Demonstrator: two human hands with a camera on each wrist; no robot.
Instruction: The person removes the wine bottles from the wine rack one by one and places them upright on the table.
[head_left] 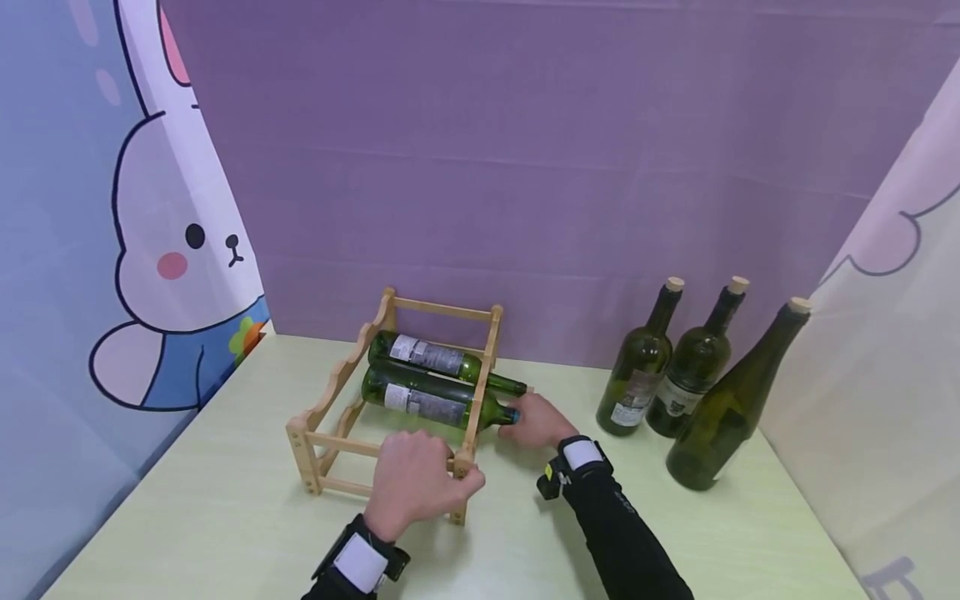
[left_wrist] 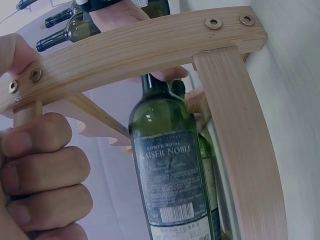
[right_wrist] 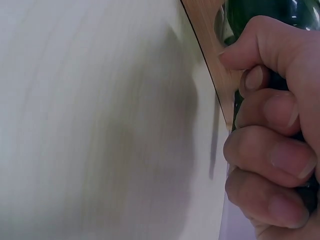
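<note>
A light wooden wine rack (head_left: 337, 379) stands on the table, with two green wine bottles lying across it. My left hand (head_left: 416, 479) grips the rack's near rail, its fingers curled round the wood in the left wrist view. At the rack's right side, my right hand (head_left: 538, 421) holds the neck of the nearer wine bottle (head_left: 427, 396). The right wrist view shows those fingers (right_wrist: 270, 155) wrapped round the dark neck, close to the side bar. Just behind lies the farther wine bottle (head_left: 431, 354), its neck poking out past the same bar.
Three corked green bottles stand upright at the right: one on the left (head_left: 637, 375), one in the middle (head_left: 690, 375) and a taller one (head_left: 738, 400) nearest me. A purple cloth (head_left: 525, 167) hangs behind the pale table (head_left: 225, 500), with printed cloths at both sides.
</note>
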